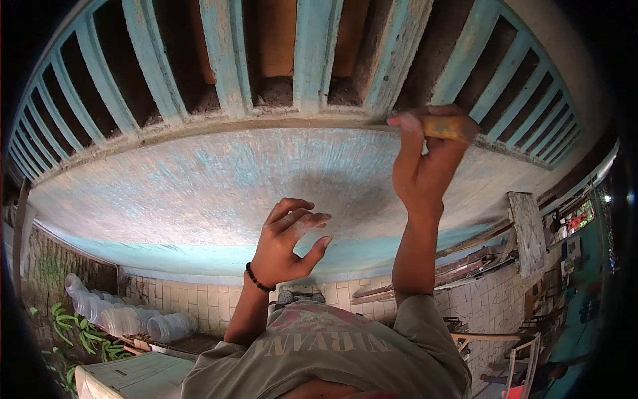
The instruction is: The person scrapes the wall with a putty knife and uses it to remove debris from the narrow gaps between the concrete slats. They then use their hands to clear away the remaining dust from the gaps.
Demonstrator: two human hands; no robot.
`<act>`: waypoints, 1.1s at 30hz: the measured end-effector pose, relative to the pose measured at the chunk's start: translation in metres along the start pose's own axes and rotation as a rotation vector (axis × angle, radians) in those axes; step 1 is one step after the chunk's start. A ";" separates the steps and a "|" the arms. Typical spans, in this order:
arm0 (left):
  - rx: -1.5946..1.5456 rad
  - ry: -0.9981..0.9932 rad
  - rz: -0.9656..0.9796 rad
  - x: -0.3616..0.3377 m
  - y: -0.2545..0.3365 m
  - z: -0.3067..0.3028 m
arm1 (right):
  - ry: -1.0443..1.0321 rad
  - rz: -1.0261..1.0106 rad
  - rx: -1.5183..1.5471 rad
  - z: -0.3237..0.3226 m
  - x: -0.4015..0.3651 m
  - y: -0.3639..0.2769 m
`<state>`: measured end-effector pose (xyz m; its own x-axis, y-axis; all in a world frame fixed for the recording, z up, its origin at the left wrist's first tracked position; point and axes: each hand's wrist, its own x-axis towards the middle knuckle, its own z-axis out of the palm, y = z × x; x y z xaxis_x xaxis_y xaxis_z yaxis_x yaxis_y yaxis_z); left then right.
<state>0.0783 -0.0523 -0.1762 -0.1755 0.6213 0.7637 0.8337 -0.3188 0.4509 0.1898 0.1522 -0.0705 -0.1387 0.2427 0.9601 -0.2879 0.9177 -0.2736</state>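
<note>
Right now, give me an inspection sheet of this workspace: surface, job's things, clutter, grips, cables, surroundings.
surface: pale blue scraped painted panel, grey worn patch by the hands; turquoise wooden slats above.
job's things: yellow-brown wooden-handled tool at the panel's upper edge; its tip hidden.
clutter: nothing seen.
grips: right hand shut on the tool; left hand open, fingers curled, black bead bracelet on wrist.
cables: nothing seen.
surroundings: clear plastic jars, green plants, white tiled wall, wooden planks.

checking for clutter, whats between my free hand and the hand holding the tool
Head view: only bare, worn pale blue wall lies between the left hand and the right hand gripping the tool.
</note>
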 end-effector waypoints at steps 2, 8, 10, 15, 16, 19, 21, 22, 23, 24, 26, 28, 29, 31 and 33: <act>0.001 -0.010 -0.009 -0.001 0.002 -0.001 | 0.024 0.002 0.025 -0.003 0.000 -0.004; 0.034 0.003 0.000 0.000 0.000 -0.003 | 0.018 -0.110 -0.054 0.007 0.003 0.012; 0.033 -0.001 0.006 0.000 0.001 -0.003 | -0.003 -0.076 -0.078 0.002 0.000 0.005; 0.035 -0.007 -0.009 -0.001 0.002 -0.004 | 0.093 -0.064 0.015 -0.010 0.008 0.002; 0.040 -0.007 -0.007 -0.001 0.001 -0.004 | 0.068 -0.104 -0.056 -0.010 0.013 0.009; 0.042 -0.012 -0.013 -0.002 -0.002 -0.005 | -0.036 -0.061 -0.196 -0.015 0.012 0.006; 0.043 -0.004 -0.009 -0.001 -0.003 -0.004 | -0.041 -0.019 -0.161 -0.018 0.013 -0.001; 0.044 0.002 -0.002 0.000 -0.002 -0.004 | -0.006 -0.015 -0.095 -0.019 0.014 -0.005; 0.044 0.007 0.004 0.000 -0.001 -0.004 | 0.027 -0.009 -0.030 -0.020 0.014 -0.006; 0.040 0.004 0.006 0.000 -0.001 -0.005 | 0.089 -0.017 0.044 -0.021 0.012 0.000; 0.026 -0.004 0.007 0.000 -0.001 -0.003 | 0.011 -0.072 -0.133 -0.023 0.017 0.013; 0.022 -0.007 0.004 -0.001 0.000 -0.002 | -0.030 -0.073 -0.202 -0.025 0.015 0.014; 0.024 -0.006 0.006 -0.001 0.000 -0.002 | -0.029 -0.050 -0.179 -0.025 0.013 0.011; 0.026 -0.006 0.008 -0.001 -0.002 -0.002 | 0.012 -0.029 -0.107 -0.025 0.014 0.006; 0.031 -0.007 0.002 -0.002 -0.002 -0.002 | 0.062 -0.017 -0.035 -0.025 0.015 0.004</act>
<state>0.0764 -0.0546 -0.1778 -0.1704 0.6253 0.7615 0.8500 -0.2976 0.4346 0.2104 0.1677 -0.0559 -0.0750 0.2451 0.9666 -0.2561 0.9321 -0.2562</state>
